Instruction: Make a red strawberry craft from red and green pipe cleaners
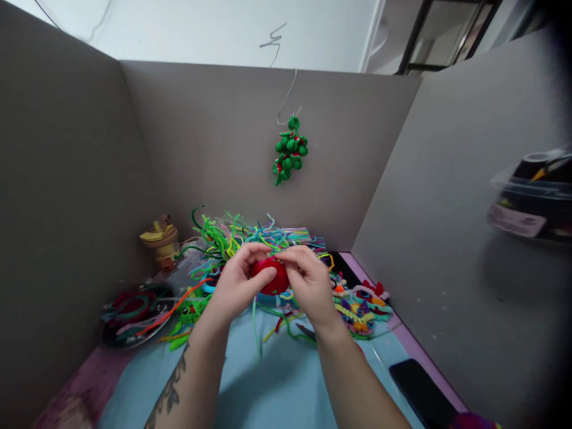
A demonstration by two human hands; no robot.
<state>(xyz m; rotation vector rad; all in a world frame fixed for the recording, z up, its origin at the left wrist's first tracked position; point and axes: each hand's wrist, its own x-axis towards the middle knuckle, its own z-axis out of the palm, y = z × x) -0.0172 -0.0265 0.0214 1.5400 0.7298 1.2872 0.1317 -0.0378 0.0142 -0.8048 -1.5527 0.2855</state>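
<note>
Left hand (239, 283) fingers curl round a small red rounded piece, material unclear (279, 281), thumb flat on its front; right hand (310, 286) fingers bunch at its top and right edge, index reaching over the top. Piece sits up between both hands, above the surface covered in light blue cloth (268, 387). Step looks like fine fingertip work on the piece's top edge. To do it well: firm left thumb without squashing, small right-hand pinches, wrists steady, top edge turned toward the eyes. Just below the fingers, loose green fuzzy strands (281, 316) and a dark pointed blade (306, 332) near the right wrist; best not to let the hand drop onto that tip. Hard to make out: the back of the piece and the left fingertips behind it are hidden, and I can't tell whether the right fingertips grip the piece itself or a thin strand. The blade's other end is behind the right forearm. Beyond the fingers, the heap of multicoloured fuzzy stems (218, 238) is too tangled to separate; right of them, the bright multicoloured fuzzy pieces (361, 310) overlap. Far right, the dark container with a pale label (531, 202) is blurred and cut off by the frame.
</note>
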